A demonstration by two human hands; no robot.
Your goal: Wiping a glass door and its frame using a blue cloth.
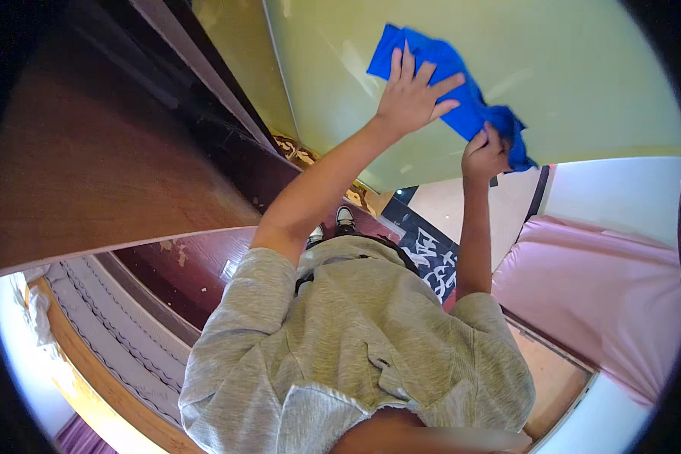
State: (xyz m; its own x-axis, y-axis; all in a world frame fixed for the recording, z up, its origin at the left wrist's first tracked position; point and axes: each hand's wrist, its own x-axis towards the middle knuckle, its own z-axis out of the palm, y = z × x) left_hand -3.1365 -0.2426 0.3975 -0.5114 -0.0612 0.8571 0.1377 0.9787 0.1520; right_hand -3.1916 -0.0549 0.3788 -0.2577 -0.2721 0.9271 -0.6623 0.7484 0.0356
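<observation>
A blue cloth (pixel 457 62) lies against a glossy pale green wall panel (pixel 573 85) in front of me. My left hand (pixel 411 96) is spread over the upper part of the cloth, palm towards the panel and fingers wide apart. Lower and to the right, my right hand (pixel 485 153) grips the cloth's bunched lower end between thumb and fingers. Some folds of the cloth hang past that hand. What the palms touch is hidden.
A brown wooden panel (pixel 102 164) stands close on my left. Below it is a mattress (pixel 113 323) in a wooden frame. Pink fabric (pixel 596 289) covers something at my right. A black mat (pixel 425 244) with white lettering lies near my shoes (pixel 345 217) on the dark red floor (pixel 170 284).
</observation>
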